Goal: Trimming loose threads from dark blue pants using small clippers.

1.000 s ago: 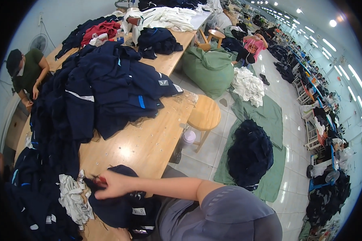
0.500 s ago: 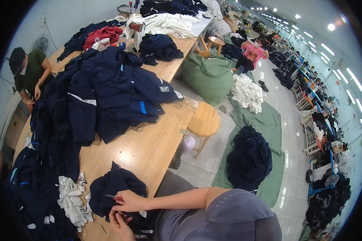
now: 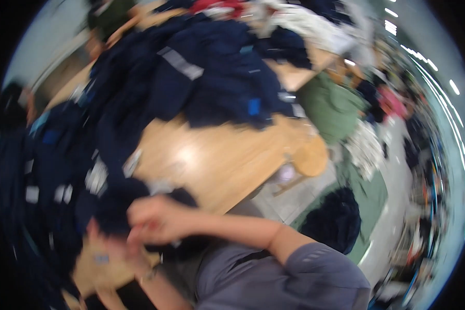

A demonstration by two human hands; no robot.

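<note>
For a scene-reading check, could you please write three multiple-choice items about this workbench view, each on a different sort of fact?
1. Where does the round wooden stool stand?
A. on the wooden table
B. on the floor beside the table's edge
C. under the hands

2. What colour is most of the pile of garments on the table?
A. yellow
B. dark navy
C. orange

3. What are the right hand and left hand doing?
A. resting on bare wood
B. raised overhead
C. working together at a dark garment

Answers: B, the stool sits off the table edge; B, navy cloth dominates; C, both hands meet at the dark cloth.
</note>
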